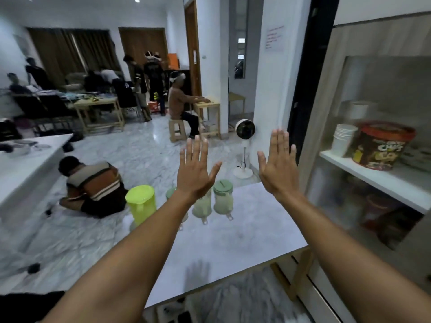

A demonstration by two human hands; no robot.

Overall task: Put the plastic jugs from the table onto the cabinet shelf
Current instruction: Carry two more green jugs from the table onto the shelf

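While both hands (pixel 196 169) (pixel 278 164) hover with fingers spread, jugs (pixel 141 203) line the table's (pixel 233 248) far edge.

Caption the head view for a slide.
Both hands, left and right, raised open above jugs on table.

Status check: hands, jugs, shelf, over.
Left hand and right hand open, empty, raised. Jugs at table's far edge. Cabinet shelf holds cups, tub.
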